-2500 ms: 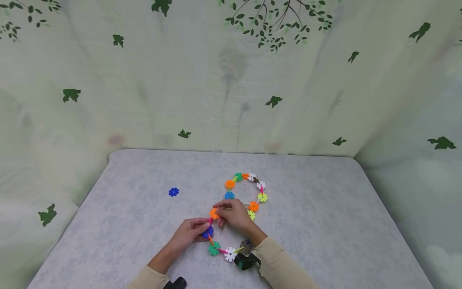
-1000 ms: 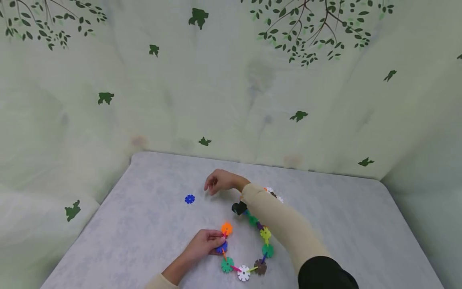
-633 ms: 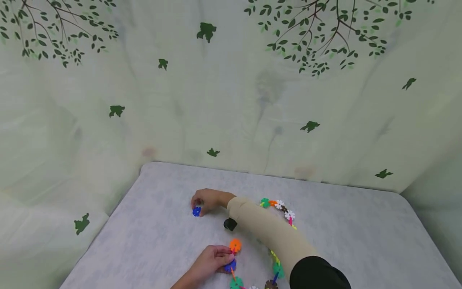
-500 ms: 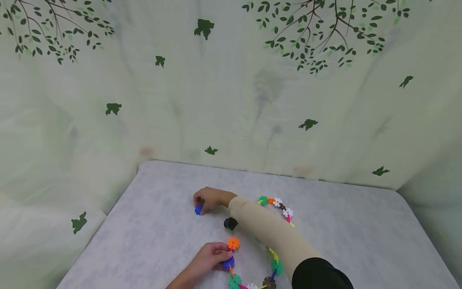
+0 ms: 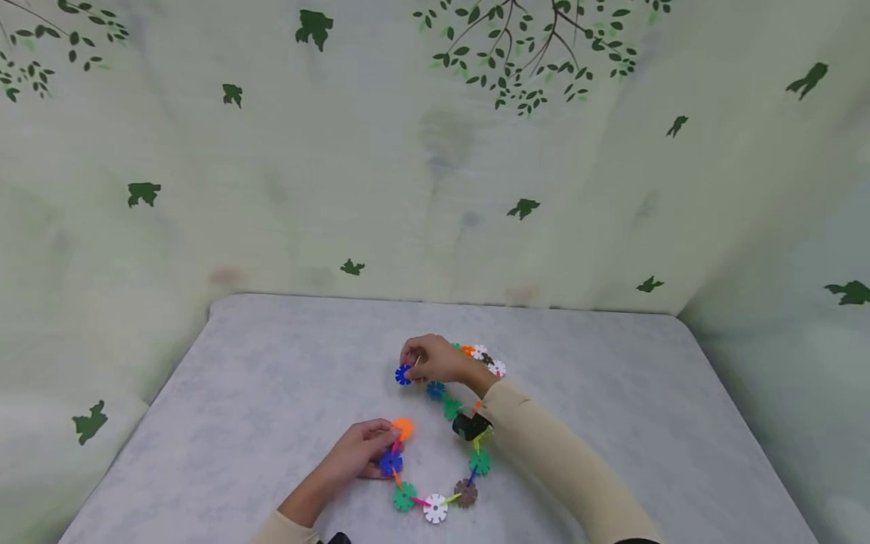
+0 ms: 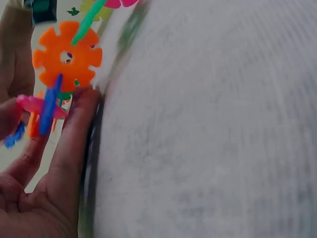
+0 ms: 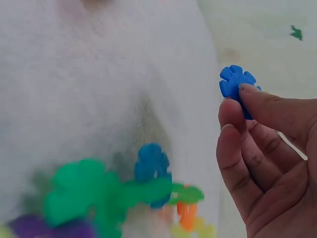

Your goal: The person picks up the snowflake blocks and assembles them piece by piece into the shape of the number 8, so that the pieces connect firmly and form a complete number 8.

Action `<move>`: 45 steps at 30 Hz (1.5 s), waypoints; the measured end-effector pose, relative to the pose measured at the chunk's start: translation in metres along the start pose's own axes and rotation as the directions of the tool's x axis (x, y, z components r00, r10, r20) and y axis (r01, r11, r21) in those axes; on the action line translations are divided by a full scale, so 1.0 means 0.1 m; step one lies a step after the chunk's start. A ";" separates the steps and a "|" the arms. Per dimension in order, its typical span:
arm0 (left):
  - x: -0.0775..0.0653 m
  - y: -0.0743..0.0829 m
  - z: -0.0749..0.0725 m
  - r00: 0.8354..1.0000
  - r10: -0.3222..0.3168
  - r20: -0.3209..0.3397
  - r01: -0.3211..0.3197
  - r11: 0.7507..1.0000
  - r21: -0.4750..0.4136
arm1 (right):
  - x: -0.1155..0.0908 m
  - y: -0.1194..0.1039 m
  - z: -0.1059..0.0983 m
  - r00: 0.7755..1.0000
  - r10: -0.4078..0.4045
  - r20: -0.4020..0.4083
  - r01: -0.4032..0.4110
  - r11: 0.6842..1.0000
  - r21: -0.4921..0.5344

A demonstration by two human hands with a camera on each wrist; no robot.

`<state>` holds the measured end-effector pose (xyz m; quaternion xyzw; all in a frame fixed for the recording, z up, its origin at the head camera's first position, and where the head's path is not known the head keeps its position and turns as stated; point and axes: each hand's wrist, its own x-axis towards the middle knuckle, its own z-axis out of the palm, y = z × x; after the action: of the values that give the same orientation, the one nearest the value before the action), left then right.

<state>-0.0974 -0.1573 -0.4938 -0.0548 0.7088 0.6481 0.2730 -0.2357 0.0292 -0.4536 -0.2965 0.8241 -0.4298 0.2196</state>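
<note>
My right hand (image 5: 438, 361) pinches a loose dark blue notched snowflake disc (image 5: 403, 375) between thumb and fingertips, raised in front of the chain's far loop. In the right wrist view, the thumb presses on the face of this blue disc (image 7: 235, 82). My left hand (image 5: 356, 452) grips the near-left end of a chain of interlocked coloured discs. At that end sits an orange disc (image 5: 402, 429), joined through a pink one to a blue disc (image 5: 390, 462). In the left wrist view, the pink disc (image 6: 32, 104) lies between thumb and fingers, below the orange disc (image 6: 67, 57).
The chain curves through a green disc (image 5: 404, 497), a white disc (image 5: 436, 508) and a brown disc (image 5: 465, 493), then up to a far loop partly hidden by my right hand and sleeve. A grey-white cloth (image 5: 306, 340) covers the table; a printed curtain (image 5: 381, 151) stands behind.
My right hand has left the chain, reached to the far left, picked up the lone blue disc and brought it back rightward. My left hand keeps its grip on the chain.
</note>
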 end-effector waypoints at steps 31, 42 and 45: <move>-0.02 -0.03 0.41 0.949 0.011 -0.315 -0.028 0.998 -0.051 | -1.04 0.17 0.25 0.978 0.054 -0.200 -0.011 0.978 0.210; 0.00 -0.03 0.39 0.968 0.055 -0.246 -0.078 0.993 -0.085 | -0.91 0.22 0.39 0.979 0.058 -0.194 -0.016 0.977 0.211; 0.01 -0.02 0.38 0.970 0.049 -0.239 -0.069 0.995 -0.078 | -0.89 0.23 0.40 0.981 0.080 -0.179 -0.032 0.965 0.261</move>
<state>-0.0856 -0.1209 -0.4964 -0.1221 0.7092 0.6746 0.1646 -0.1527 0.0768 -0.4844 -0.2002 0.7866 -0.5525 0.1896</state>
